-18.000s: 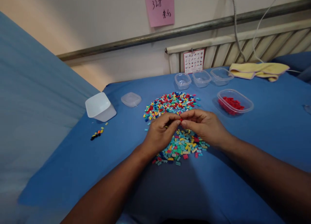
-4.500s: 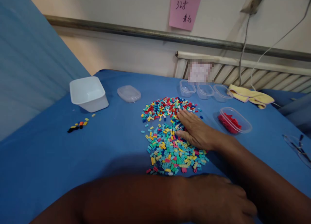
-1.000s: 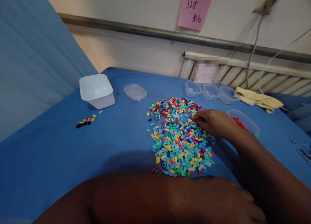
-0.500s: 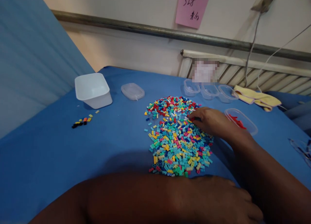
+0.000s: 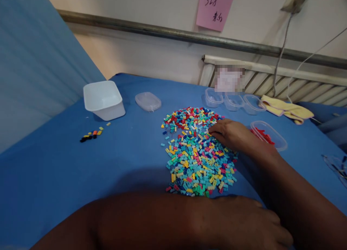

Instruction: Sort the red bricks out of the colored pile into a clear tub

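Observation:
A heap of small coloured building bricks [image 5: 197,159] spreads over the blue cloth in front of me. At its upper right side, my right hand [image 5: 227,132] reaches in with thumb and fingers pinched together at the bricks. What sits between those fingertips, if anything, is too small to make out. My left hand [image 5: 244,221] lies across the near side of the heap, back upward, close to my right forearm; its fingertips are hidden. Beside my right wrist stands a clear plastic tub [image 5: 282,143] holding red bricks [image 5: 262,135].
Three clear tubs [image 5: 233,102] line the back near a yellow cloth [image 5: 288,109]. Stacked clear lids [image 5: 148,101] and a white bin [image 5: 105,101] stand at left, with a few black, yellow and orange pieces [image 5: 93,135] before it. A radiator [image 5: 303,81] borders the back.
My right hand has shifted slightly left at the heap. The red brick seen by its fingertips before no longer shows there. My left hand has barely moved.

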`<action>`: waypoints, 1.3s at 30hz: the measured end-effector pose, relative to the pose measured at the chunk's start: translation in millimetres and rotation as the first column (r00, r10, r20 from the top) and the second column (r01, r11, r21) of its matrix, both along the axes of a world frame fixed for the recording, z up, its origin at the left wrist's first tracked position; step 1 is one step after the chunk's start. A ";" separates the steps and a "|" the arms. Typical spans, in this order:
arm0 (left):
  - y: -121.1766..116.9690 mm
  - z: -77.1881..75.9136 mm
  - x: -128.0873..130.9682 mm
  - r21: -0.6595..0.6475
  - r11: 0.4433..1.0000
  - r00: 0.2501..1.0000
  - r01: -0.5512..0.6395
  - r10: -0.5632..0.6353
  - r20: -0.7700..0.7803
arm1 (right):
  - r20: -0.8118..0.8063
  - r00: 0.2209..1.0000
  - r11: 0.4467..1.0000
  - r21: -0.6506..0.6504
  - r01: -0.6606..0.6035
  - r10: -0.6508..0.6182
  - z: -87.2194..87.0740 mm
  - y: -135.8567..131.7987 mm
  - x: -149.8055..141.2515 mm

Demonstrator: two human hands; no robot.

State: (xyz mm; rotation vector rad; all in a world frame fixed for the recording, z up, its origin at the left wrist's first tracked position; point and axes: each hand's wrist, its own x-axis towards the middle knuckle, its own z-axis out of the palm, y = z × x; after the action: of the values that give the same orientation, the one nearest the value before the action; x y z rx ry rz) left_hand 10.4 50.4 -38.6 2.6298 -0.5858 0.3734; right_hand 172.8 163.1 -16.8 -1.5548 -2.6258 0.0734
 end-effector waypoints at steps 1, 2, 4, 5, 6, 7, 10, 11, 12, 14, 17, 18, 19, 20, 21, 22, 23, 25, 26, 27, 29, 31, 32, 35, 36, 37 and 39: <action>0.1 0.1 0.0 -0.002 1.000 1.000 0.003 -0.003 -0.004 | 0.000 1.000 1.000 -0.002 0.009 -0.009 -0.6 0.2 -1.1; -0.2 -0.2 -0.1 0.000 1.000 1.000 0.002 -0.002 -0.006 | -0.006 1.000 1.000 -0.003 0.020 -0.020 -0.8 0.3 -2.3; -1.2 -2.0 -0.6 0.010 1.000 1.000 -0.011 0.011 0.005 | -0.039 0.999 0.999 -0.001 0.032 -0.032 1.0 -0.1 -4.1; -1.8 -3.2 -1.0 0.015 1.000 1.000 -0.021 0.020 0.017 | -0.071 0.997 0.999 0.002 0.034 -0.033 3.3 -0.9 -4.0; -2.2 -4.2 -1.4 0.020 0.999 0.999 -0.028 0.028 0.032 | -0.112 0.993 0.999 0.006 0.037 -0.036 6.7 -2.2 -3.1; -2.3 -4.8 -1.8 0.024 0.999 0.998 -0.035 0.034 0.047 | -0.160 0.986 0.999 0.012 0.048 -0.046 11.0 -4.2 -1.1; -0.7 -3.6 -2.9 0.036 0.999 0.998 -0.027 0.026 0.053 | -0.282 0.950 0.987 0.043 0.155 -0.137 27.5 -15.9 14.1; 0.3 -2.4 -3.1 0.035 0.999 0.999 -0.014 0.013 0.044 | -0.303 0.934 0.975 0.058 0.216 -0.189 33.1 -21.9 22.7; 1.1 -1.0 -3.2 0.032 0.999 0.999 -0.001 0.000 0.032 | -0.311 0.919 0.958 0.074 0.279 -0.243 38.1 -29.0 33.0; 1.8 0.9 -3.3 0.027 1.000 1.000 0.014 -0.014 0.004 | -0.297 0.888 0.911 0.108 0.397 -0.352 45.6 -45.2 57.3; -0.4 -0.3 -3.4 0.046 0.999 1.000 -0.009 0.009 -0.007 | -0.199 0.841 0.830 0.161 0.534 -0.502 47.0 -69.8 94.6; -1.6 -1.6 -3.5 0.054 0.998 1.000 -0.026 0.026 0.002 | -0.167 0.824 0.807 0.169 0.565 -0.542 44.5 -76.6 104.6; -2.7 -3.1 -3.5 0.060 0.997 0.999 -0.040 0.039 0.015 | -0.144 0.806 0.788 0.171 0.591 -0.574 40.6 -82.2 112.7; -3.6 -4.7 -3.5 0.061 0.997 0.998 -0.049 0.047 0.028 | -0.129 0.790 0.772 0.169 0.613 -0.599 35.6 -86.6 118.6; -4.3 -6.0 -3.5 0.060 0.997 0.998 -0.056 0.054 0.035 | -0.121 0.777 0.759 0.168 0.629 -0.617 30.1 -89.8 122.3; -4.6 -7.1 -3.3 0.059 0.997 0.998 -0.054 0.052 0.037 | -0.116 0.769 0.750 0.171 0.639 -0.628 24.5 -91.9 123.9; -4.6 -7.7 -3.2 0.057 0.997 0.998 -0.051 0.049 0.038 | -0.110 0.767 0.746 0.181 0.641 -0.632 19.5 -93.1 123.5; -4.0 -7.7 -2.9 0.051 0.998 0.998 -0.042 0.040 0.043 | -0.100 0.779 0.746 0.233 0.623 -0.619 12.8 -93.3 117.9; -3.6 -7.1 -3.0 0.052 0.998 0.998 -0.042 0.040 0.042 | -0.110 0.792 0.749 0.267 0.606 -0.601 11.5 -92.2 113.0; -3.2 -6.1 -3.2 0.052 0.998 0.999 -0.042 0.040 0.035 | -0.132 0.808 0.754 0.298 0.585 -0.574 11.6 -90.0 106.7; -2.5 -3.4 -4.1 0.053 0.998 0.999 -0.039 0.039 0.004 | -0.189 0.850 0.787 0.320 0.527 -0.492 14.6 -81.5 90.5; -2.1 -0.9 -4.9 0.055 0.998 0.999 -0.030 0.032 -0.022 | -0.205 0.902 0.863 0.272 0.425 -0.380 18.5 -66.3 70.3; -2.0 0.0 -5.2 0.056 0.998 0.999 -0.027 0.028 -0.025 | -0.182 0.928 0.904 0.227 0.362 -0.326 19.7 -56.5 59.3; -1.3 1.1 -5.2 0.050 0.998 0.999 -0.030 0.031 -0.018 | -0.112 0.960 0.956 0.113 0.270 -0.257 17.9 -23.2 27.9; -0.9 1.4 -5.0 0.044 0.999 0.999 -0.030 0.031 -0.020 | -0.089 0.962 0.959 0.094 0.267 -0.260 15.5 -13.1 19.2; -0.4 1.8 -4.8 0.038 0.999 0.999 -0.026 0.027 -0.026 | -0.071 0.960 0.958 0.085 0.275 -0.270 12.4 -4.3 11.9; 0.6 3.1 -4.6 0.025 1.000 0.999 -0.013 0.014 -0.039 | -0.051 0.958 0.956 0.074 0.284 -0.281 5.9 7.3 2.8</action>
State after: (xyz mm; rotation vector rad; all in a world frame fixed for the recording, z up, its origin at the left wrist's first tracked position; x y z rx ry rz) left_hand 5.8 51.0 -35.4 2.6598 -0.5640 0.3193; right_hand 175.6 170.4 -10.9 -1.8597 -2.3168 -0.0217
